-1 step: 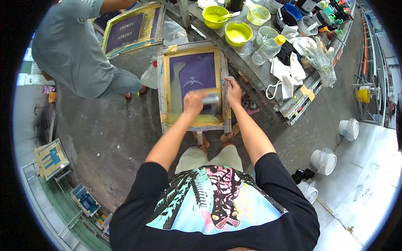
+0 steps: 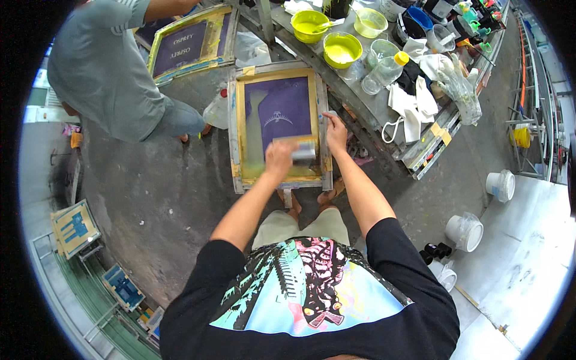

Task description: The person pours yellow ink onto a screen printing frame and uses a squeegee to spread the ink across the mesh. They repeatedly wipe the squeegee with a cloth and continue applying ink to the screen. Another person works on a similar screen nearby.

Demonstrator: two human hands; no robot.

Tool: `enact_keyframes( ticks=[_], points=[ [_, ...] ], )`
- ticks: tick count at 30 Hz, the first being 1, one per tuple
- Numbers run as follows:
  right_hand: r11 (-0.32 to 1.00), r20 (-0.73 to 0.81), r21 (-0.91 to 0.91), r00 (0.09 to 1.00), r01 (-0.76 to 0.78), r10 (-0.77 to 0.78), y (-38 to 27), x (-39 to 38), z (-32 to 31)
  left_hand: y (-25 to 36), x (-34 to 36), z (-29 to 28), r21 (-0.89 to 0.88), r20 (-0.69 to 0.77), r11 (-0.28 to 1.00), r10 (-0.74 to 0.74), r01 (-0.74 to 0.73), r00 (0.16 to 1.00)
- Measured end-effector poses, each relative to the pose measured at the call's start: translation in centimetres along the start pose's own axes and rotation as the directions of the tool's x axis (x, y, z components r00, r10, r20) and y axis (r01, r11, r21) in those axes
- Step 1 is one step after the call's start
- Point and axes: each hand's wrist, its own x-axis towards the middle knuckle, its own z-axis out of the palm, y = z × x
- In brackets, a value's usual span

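A screen printing frame (image 2: 282, 68) lies in front of me, its border lined with yellowish tape. Dark purple fabric with a small pale emblem (image 2: 278, 118) shows through its mesh. My left hand (image 2: 279, 158) is closed on a squeegee (image 2: 305, 150), blurred by motion, over the near part of the mesh. The squeegee lies crosswise, reaching toward the frame's right side. My right hand (image 2: 336, 133) grips the right rail of the frame, its fingertips at the rail's edge.
A bench (image 2: 354, 78) at the far right carries yellow-green ink bowls (image 2: 342, 50), a clear bottle (image 2: 384, 73) and white cloths (image 2: 405, 111). A co-worker in grey (image 2: 114, 72) stands at far left by another screen (image 2: 189, 45). White buckets (image 2: 464, 231) stand at right.
My left hand and the squeegee have slid a little toward me over the mesh. My right hand keeps its place on the rail.
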Motion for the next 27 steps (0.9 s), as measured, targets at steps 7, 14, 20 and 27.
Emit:
enact_keyframes(
  ticks=[7, 14, 20, 27],
  points=[
    [0.998, -0.009, -0.044, 0.998, 0.054, -0.054, 0.5, 0.5, 0.4, 2.2, -9.2, -1.4, -0.026, -0.113, 0.994, 0.106, -0.110, 0.988],
    [0.998, 0.015, -0.057, 1.000, -0.011, 0.012, 0.3, 0.3, 0.1, 2.2, -15.5, -1.5, 0.003, -0.086, 0.993, 0.119, -0.120, 0.989],
    [0.996, 0.042, -0.076, 0.998, -0.045, 0.048, 0.3, 0.0, 0.1, 0.7, -15.0, -4.9, 0.036, -0.098, 0.983, 0.181, -0.178, 0.979],
    [0.998, 0.013, -0.058, 1.000, -0.002, 0.003, -1.3, -0.4, 0.0, -6.3, 3.1, -8.0, 0.231, -0.115, 0.828, 0.545, -0.511, 0.830]
  ],
)
